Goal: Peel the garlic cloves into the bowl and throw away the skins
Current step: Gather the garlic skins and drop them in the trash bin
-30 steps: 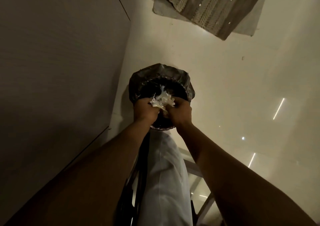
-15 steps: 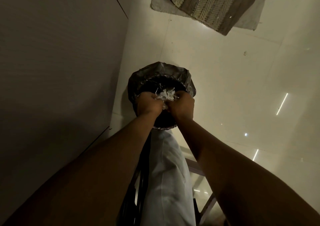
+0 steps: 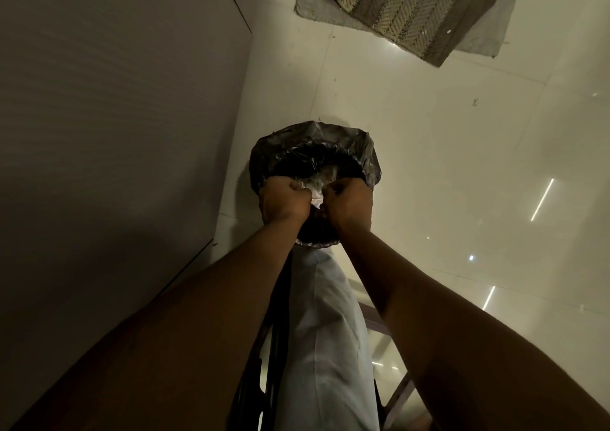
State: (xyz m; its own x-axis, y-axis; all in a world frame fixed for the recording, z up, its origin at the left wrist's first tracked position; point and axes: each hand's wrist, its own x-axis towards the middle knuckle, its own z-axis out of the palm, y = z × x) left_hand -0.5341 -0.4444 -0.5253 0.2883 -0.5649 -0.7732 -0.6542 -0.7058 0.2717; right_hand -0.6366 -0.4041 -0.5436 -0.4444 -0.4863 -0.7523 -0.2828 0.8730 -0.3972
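Floor [image 3: 445,173]: pale glossy tiles that fill the right and far part of the view; thin streaks of lamp light are reflected on the right.
Cupboard front [image 3: 109,140]: a plain, dim panel that takes the whole left side, with one seam line at the far end and one nearer.
Mat [image 3: 406,5]: a woven striped mat on the floor at the far edge, right of the middle; a grey layer under it shows at its edges.
Trouser leg [image 3: 325,338]: pale cloth between the two forearms, near the camera; its far end appears just beside the near rim of the bin.
Bin [image 3: 312,140]: round, lined with a black plastic bag folded over the rim; it stands on the floor close to the cupboard front, in the middle of the view.
Left hand [image 3: 284,204]: over the near-left part of the bin mouth, back of the hand up, fingers curled into a fist that grips the garlic skins.
Right hand [image 3: 350,204]: just beside the left hand, over the near-right part of the mouth, fingers also curled, gripping the same bundle.
Garlic skins [image 3: 316,188]: a small white, papery bundle squeezed between the two hands and touching both, above the dark opening of the bin. A few pale flakes show at the far side of the fists; I cannot tell whether they are held or loose.
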